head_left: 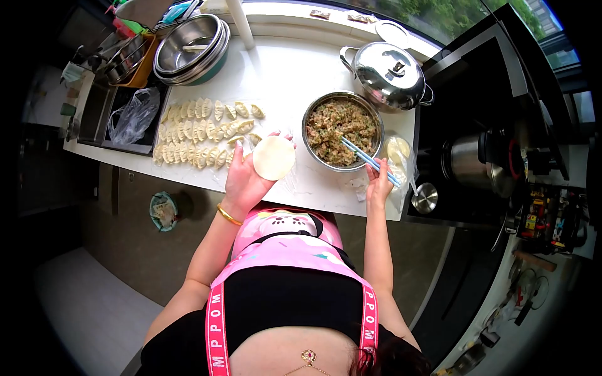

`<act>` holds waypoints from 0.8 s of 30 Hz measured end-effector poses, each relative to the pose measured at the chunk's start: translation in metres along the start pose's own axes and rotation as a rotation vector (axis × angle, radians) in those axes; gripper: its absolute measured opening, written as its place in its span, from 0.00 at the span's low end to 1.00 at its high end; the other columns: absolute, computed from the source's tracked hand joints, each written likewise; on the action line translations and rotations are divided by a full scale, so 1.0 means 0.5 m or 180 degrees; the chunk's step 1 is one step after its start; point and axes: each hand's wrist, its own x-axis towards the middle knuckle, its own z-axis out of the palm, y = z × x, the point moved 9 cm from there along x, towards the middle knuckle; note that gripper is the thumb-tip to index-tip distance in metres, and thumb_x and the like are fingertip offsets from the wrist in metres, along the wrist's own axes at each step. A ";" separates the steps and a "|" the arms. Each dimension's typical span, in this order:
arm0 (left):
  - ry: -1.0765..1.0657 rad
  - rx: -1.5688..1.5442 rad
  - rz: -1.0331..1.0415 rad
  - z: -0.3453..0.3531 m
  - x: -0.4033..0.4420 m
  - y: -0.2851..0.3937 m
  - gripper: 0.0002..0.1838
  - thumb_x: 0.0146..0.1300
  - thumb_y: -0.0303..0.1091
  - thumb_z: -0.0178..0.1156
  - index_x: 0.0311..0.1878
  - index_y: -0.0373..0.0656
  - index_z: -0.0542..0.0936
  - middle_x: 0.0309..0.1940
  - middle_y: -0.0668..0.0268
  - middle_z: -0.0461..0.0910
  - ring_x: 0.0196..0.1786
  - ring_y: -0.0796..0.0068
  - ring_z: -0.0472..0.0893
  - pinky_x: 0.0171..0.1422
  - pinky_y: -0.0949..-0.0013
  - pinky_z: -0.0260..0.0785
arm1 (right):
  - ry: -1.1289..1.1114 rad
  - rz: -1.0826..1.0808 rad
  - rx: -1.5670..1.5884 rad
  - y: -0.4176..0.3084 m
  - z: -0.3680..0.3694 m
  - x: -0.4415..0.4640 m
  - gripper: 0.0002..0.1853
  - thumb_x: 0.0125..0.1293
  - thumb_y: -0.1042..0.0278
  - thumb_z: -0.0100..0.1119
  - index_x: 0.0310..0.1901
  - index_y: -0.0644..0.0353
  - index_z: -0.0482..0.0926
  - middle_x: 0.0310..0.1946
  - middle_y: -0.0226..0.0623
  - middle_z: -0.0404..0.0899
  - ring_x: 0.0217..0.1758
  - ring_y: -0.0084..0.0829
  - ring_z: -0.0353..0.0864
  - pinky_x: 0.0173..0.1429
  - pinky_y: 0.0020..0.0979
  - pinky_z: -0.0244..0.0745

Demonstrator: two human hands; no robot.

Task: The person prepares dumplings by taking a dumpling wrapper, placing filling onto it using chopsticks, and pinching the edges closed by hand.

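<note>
Left hand [246,178]: open, palm supporting round wrapper [274,158] | Right hand [379,183]: gripping blue chopsticks [370,161], tips in filling [342,128] inside metal bowl [305,139]

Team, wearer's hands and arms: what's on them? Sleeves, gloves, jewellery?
Left hand: no glove; a smooth, rounded gold bangle at the wrist. Right hand: no glove, no bangle visible. Both arms: short black sleeves, ending above the elbow. Rings: too small to tell.
</note>
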 end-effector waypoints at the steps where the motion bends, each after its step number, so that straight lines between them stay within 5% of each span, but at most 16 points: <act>1: 0.0041 0.0034 0.0016 -0.003 0.002 0.001 0.42 0.73 0.62 0.23 0.74 0.33 0.52 0.74 0.44 0.50 0.77 0.48 0.52 0.80 0.53 0.45 | -0.0005 -0.0003 -0.0002 -0.007 0.000 -0.003 0.15 0.70 0.62 0.59 0.40 0.71 0.78 0.32 0.41 0.82 0.29 0.30 0.85 0.34 0.24 0.86; 15: -0.0231 0.0206 -0.0189 0.016 0.085 -0.030 0.43 0.73 0.64 0.18 0.73 0.35 0.55 0.71 0.46 0.58 0.73 0.49 0.60 0.79 0.53 0.50 | -0.0091 -0.0232 0.0229 -0.212 0.009 -0.058 0.14 0.69 0.59 0.61 0.38 0.65 0.79 0.31 0.34 0.81 0.28 0.24 0.83 0.33 0.18 0.83; 24: -0.0215 0.0160 -0.0158 0.015 0.081 -0.025 0.42 0.73 0.63 0.19 0.74 0.34 0.54 0.72 0.45 0.56 0.74 0.49 0.59 0.79 0.53 0.49 | 0.0024 0.0015 0.0449 -0.161 -0.020 -0.031 0.14 0.67 0.60 0.63 0.40 0.66 0.79 0.33 0.36 0.82 0.29 0.25 0.83 0.34 0.18 0.84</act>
